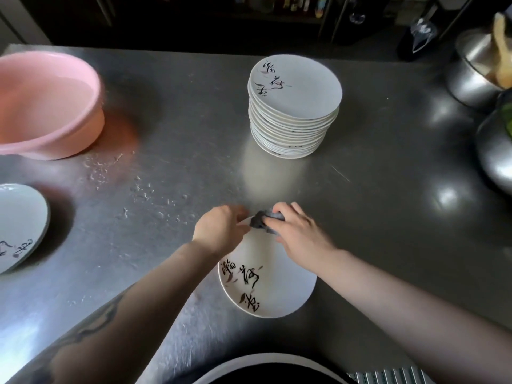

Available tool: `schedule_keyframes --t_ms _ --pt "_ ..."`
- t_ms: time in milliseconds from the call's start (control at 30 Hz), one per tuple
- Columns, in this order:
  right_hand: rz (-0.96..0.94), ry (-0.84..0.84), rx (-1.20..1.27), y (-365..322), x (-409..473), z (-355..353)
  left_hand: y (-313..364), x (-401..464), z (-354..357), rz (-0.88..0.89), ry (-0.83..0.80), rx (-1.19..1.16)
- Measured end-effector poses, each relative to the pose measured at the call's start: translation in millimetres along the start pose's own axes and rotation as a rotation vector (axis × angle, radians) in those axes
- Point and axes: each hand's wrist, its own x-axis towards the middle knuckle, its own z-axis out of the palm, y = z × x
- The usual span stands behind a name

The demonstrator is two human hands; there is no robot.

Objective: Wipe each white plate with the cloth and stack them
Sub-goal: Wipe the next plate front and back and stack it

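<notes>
While you wipe, the white plate (266, 284) sits on the steel counter (360, 212) just before you.

Your left hand (220, 231) pinches its far rim; your right hand (295, 231) presses the bunched grey cloth (263, 221) there. Next, I judge, it goes onto the stack (293, 106) beyond.

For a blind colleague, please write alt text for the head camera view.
Two bare hands wipe a white plate with black brush lettering: the left hand grips its far rim, the right hand presses a grey cloth on it. Behind stands a tall plate stack on the wet steel counter, a pink basin at left.
</notes>
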Motion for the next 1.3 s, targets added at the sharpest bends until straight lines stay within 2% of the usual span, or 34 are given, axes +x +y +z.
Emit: schedule_keyframes --t_ms 133,233,333,433,500,533,633,733,900,1033,1100,1200,1300 --pt "0.026 -0.037 0.004 11 0 -2 0 8 -1 -0.068 0.013 -0.093" --pt "0.080 -0.024 0.052 10 -5 -1 -15 1 -4 -0.130 0.056 -0.089" --pt "0.059 -0.004 0.090 4 -4 0 -16 -10 -2 -0.140 0.058 -0.052" --pt "0.076 -0.018 0.142 5 8 0 -19 -12 -4 -0.146 -0.066 -0.063" --pt "0.116 0.022 0.243 5 14 0 -18 -8 -8 -0.159 -0.167 -0.045" --pt "0.142 0.051 0.298 6 15 0 -16 -5 -9 -0.151 -0.168 -0.004" --pt "0.218 0.121 0.396 8 15 3 -3 3 -6 -0.074 0.012 -0.008" --pt "0.271 0.148 0.407 8 12 7 3 5 4 -0.076 0.075 -0.140" --pt "0.293 0.155 0.154 10 5 11 -16 -10 9 -0.205 0.154 -0.124" --pt "0.298 0.167 0.204 6 3 12 -26 -19 2 -0.184 0.059 0.142" --pt "0.274 0.173 0.204 2 7 13 -20 -13 -2 -0.144 0.037 0.196" --pt "0.225 0.169 0.202 -5 13 13 -3 0 2 -0.081 0.090 0.067" --pt "0.211 0.165 0.200 -3 12 13 -1 4 7 -0.115 0.101 -0.108"
